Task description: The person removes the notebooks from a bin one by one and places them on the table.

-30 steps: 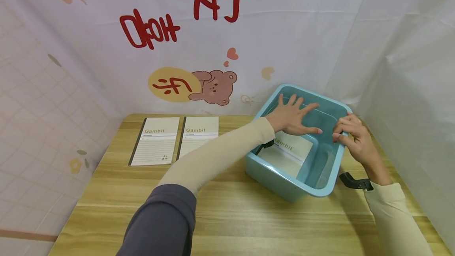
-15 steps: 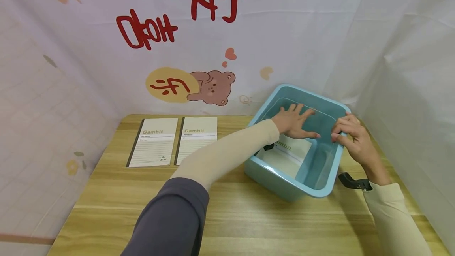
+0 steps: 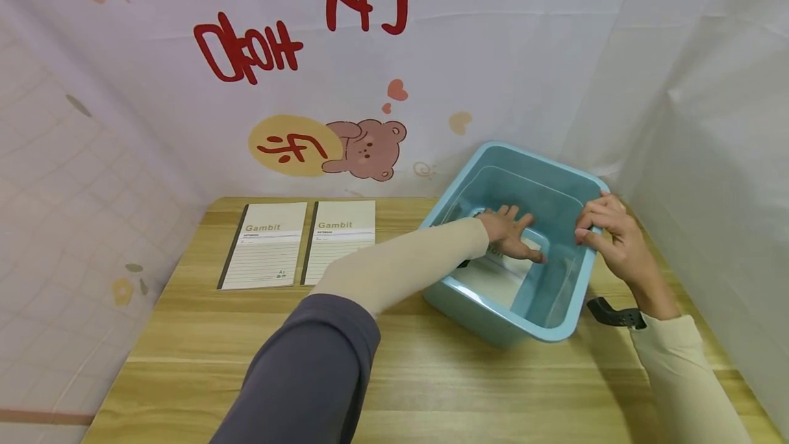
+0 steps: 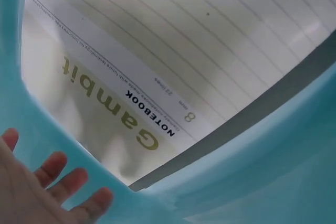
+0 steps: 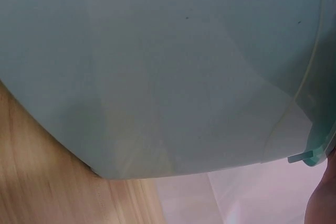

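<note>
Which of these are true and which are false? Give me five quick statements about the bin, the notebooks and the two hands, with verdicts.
1. The right hand grips the bin. True.
2. The left hand is outside the bin. False: it is inside.
3. A notebook lies in the bin. True.
4. Two more notebooks lie on the table. True.
5. Those two are stacked. False: they lie side by side.

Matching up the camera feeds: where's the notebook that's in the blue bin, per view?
Head: the notebook lies right of and below centre, partly hidden by the left hand.
Left wrist: fills most of the upper half.
Right wrist: not in it.
Shared landmark: the blue bin, in all three.
</note>
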`<state>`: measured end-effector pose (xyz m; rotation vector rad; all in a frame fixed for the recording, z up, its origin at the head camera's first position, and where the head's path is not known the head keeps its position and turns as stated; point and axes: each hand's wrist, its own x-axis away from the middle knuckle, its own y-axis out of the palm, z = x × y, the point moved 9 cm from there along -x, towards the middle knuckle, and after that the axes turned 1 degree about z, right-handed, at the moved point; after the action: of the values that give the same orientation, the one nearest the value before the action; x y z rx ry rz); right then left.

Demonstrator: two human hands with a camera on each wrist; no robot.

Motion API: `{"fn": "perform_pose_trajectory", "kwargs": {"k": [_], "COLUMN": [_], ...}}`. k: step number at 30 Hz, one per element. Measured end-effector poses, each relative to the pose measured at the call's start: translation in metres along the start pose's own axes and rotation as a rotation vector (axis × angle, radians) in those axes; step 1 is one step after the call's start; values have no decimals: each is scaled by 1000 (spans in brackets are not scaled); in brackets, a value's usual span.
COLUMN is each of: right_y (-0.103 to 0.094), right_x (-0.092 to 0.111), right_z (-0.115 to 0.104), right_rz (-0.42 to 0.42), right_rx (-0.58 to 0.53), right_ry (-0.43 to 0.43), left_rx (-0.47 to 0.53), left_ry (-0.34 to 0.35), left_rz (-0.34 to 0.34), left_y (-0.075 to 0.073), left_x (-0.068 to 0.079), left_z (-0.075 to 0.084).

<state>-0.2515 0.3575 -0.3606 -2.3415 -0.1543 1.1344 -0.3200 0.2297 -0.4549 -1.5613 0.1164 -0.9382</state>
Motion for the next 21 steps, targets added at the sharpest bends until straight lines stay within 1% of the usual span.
{"fn": "perform_pose_trajectory", "kwargs": {"k": [2,5,8,15,21], "right_y": [0,-1,-2,0,1], "right_x": [0,0,-1,0,0], "right_z": [-1,-3,-3,-2,0], "right_rz": [2,10,18,10,15], "right_rx": [2,1,1,-1,-7], "right_ry": [-5,-13,-14,5,11], "left_rx": [2,-26,-32,-32,-21], "left_ry": [-11,-50,-73,-84,-83], "left_rz": [-25,-67,-79,-70,-76], "left_y": [-2,0,0,0,1], "left_x": [10,13,14,19,17], "left_z": [0,0,-1,-4,-4]}}
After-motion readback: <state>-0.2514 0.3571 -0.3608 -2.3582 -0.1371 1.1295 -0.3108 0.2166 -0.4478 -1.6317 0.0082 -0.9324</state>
